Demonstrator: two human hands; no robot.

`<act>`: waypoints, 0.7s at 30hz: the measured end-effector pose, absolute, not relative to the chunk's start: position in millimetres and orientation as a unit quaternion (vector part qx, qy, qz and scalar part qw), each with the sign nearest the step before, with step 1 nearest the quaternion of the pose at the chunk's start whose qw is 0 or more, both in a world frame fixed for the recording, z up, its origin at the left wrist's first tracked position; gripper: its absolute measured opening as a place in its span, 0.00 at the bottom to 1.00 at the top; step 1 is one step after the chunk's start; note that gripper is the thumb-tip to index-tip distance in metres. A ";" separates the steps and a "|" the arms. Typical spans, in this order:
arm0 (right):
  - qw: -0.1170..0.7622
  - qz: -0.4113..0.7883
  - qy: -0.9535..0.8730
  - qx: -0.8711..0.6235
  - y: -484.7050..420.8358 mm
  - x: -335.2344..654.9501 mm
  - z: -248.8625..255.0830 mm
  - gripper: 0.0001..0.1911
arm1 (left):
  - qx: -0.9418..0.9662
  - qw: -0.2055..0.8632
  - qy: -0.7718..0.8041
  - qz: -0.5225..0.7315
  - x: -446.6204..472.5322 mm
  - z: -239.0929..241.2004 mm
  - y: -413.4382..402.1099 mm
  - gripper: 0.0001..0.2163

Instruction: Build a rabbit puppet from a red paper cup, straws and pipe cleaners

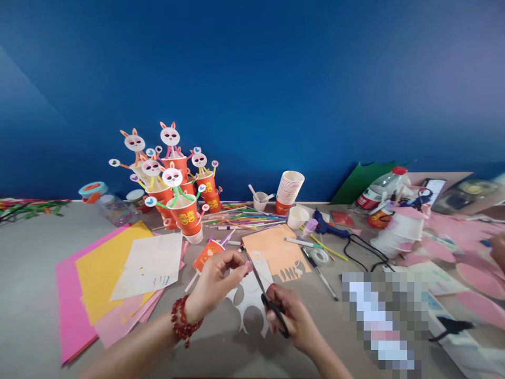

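Note:
Black-handled scissors [280,316] are in my right hand [290,316], fingers through the loops and blades pointing up and left. My left hand [215,281], with a red bead bracelet [182,321] at the wrist, pinches thumb and fingertips together close to the blades. Something small and pinkish seems to be at those fingertips, too small to name. Below both hands lies a white paper sheet [246,289] with round cutouts. Behind them is an orange paper sheet [272,242] with leaf-shaped holes along its edge.
Rabbit-faced red cup figures [189,218] stand at the back left, beyond stacked coloured paper [94,263]. Markers [252,218], stacked paper cups [291,189] and a blue glue gun [329,226] with its cable lie behind. A bottle [381,192] and pink paper pieces [479,279] are at right.

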State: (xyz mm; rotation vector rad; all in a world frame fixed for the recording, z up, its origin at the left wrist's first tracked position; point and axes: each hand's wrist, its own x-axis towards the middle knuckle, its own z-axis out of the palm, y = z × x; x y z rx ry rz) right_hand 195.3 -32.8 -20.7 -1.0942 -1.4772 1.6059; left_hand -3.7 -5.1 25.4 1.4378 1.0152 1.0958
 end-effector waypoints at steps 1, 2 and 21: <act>0.344 0.620 -0.565 -0.422 -32.7 195.2 -21.3 0.23 | 0.596 0.510 0.422 0.455 -4.0 25.1 -5.1 0.11; 0.345 0.622 -0.562 -0.422 -32.6 195.1 -21.9 0.23 | 0.596 0.510 0.421 0.456 -4.2 24.7 -4.9 0.10; 0.334 0.614 -0.572 -0.430 -33.0 201.4 -26.5 0.25 | 0.615 0.487 0.430 0.447 -8.7 30.2 -3.7 0.06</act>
